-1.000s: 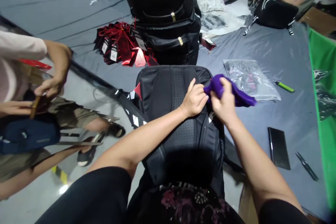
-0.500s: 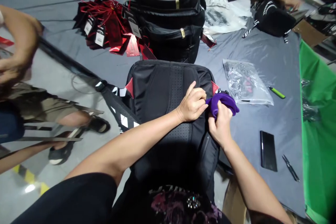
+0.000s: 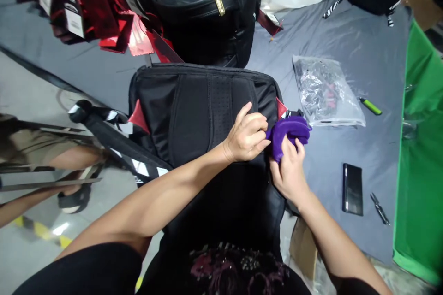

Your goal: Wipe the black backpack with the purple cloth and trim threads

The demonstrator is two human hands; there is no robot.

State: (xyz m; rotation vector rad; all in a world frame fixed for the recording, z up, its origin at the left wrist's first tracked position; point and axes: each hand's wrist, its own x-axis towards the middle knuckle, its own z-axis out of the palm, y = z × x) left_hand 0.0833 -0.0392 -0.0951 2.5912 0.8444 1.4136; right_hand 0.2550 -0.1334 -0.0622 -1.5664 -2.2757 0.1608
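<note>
A black backpack (image 3: pixel 194 110) lies back panel up in front of me, with red corner tabs and a patterned strap (image 3: pixel 121 143) spread to the left. My right hand (image 3: pixel 289 166) is closed around a bunched purple cloth (image 3: pixel 290 131) at the bag's right edge. Over the bag's panel, my left hand (image 3: pixel 246 136) is closed in a pinch, its fingertips at a narrow end of the same cloth. What lies beneath the cloth is hidden.
Behind stands another black bag (image 3: pixel 207 27), beside red and black hang tags (image 3: pixel 83 14). To the right lie a clear plastic pouch (image 3: pixel 328 92), a green cutter (image 3: pixel 370 106), a black phone (image 3: pixel 352 189) and small snips (image 3: pixel 380 209). A person's leg (image 3: pixel 69 154) shows at left.
The view has shifted closer and downward; the rear bag and tags sit higher in it. The right-hand fingers have spread slightly on the cloth. The left hand keeps its pinch.
</note>
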